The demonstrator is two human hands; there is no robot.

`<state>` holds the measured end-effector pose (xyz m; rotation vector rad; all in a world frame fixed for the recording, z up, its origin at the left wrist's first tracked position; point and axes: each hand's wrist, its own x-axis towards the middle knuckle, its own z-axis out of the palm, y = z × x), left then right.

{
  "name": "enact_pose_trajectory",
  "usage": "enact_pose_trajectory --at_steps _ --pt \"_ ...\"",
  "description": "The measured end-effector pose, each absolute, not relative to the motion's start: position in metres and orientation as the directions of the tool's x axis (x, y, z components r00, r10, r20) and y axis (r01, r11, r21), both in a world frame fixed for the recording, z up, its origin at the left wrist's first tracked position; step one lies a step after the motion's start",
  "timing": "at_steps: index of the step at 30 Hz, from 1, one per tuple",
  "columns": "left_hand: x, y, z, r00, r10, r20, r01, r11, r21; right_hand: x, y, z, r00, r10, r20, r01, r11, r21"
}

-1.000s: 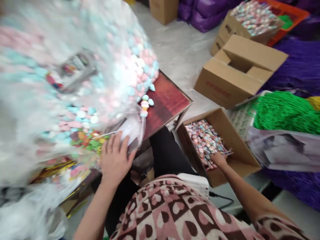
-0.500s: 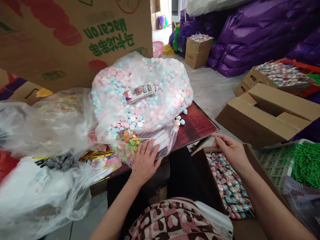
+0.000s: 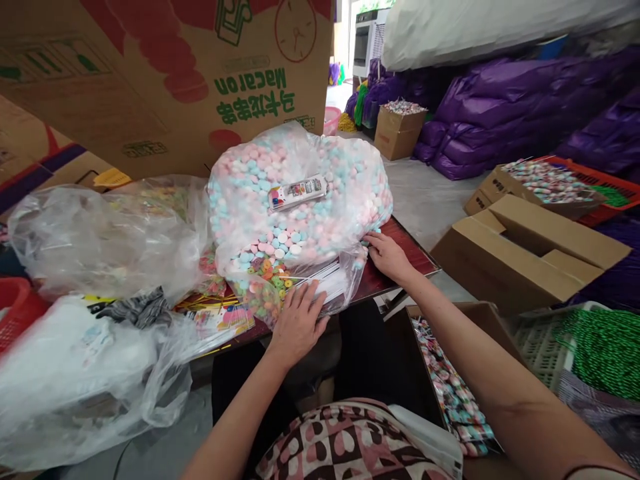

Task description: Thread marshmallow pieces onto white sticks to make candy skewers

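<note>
A big clear plastic bag (image 3: 300,200) full of pink, blue and white round candies lies on a dark red table (image 3: 400,257). My left hand (image 3: 299,325) rests flat on the bag's near end, over a stack of white sheets inside the plastic. My right hand (image 3: 387,255) lies on the table at the bag's right side, fingers spread, touching loose candies at the bag's edge. A small printed packet (image 3: 297,193) sits on top of the bag. Colourful ring candies (image 3: 263,280) show through the plastic near my left hand.
Crumpled clear and white plastic bags (image 3: 100,240) cover the table's left side. A large "Macaron" cardboard box (image 3: 175,73) stands behind. An open carton of wrapped candies (image 3: 450,393) sits below my right arm. More cartons (image 3: 530,253), purple sacks (image 3: 500,100) and green strands (image 3: 605,340) lie at the right.
My right hand left the carton of wrapped candies and moved up to the table beside the big bag. The view rose and steadied. My left hand stayed on the bag's near end.
</note>
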<state>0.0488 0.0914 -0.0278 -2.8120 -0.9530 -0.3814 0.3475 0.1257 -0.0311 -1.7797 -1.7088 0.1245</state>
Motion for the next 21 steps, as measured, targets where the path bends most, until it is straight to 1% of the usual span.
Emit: enact_pose_trajectory --at_steps 4,9,14,16,19,21 --pt "0.049 0.092 -0.029 0.763 0.578 0.289 0.615 -0.787 -0.051 0.354 0.126 -0.033 0.111 0.942 0.317 0.893 0.046 -0.447" --pt "0.049 0.093 -0.029 0.771 0.574 0.276 0.612 -0.788 -0.07 0.362 0.114 -0.037 0.174 0.937 0.303 0.906 -0.032 -0.421" --pt "0.05 0.092 -0.027 0.77 0.578 0.271 0.616 -0.784 -0.077 0.353 0.104 -0.035 0.149 0.941 0.304 0.912 -0.012 -0.411" --pt "0.05 0.091 -0.026 0.769 0.581 0.266 0.617 -0.784 -0.074 0.351 0.101 -0.035 0.149 0.941 0.304 0.907 -0.007 -0.422" --pt "0.05 0.089 -0.026 0.762 0.592 0.261 0.624 -0.78 -0.052 0.351 0.096 -0.03 0.217 0.925 0.311 0.884 -0.051 -0.464" --pt "0.05 0.088 -0.026 0.755 0.601 0.262 0.629 -0.776 -0.032 0.347 0.091 -0.02 0.289 0.897 0.335 0.841 -0.07 -0.537"
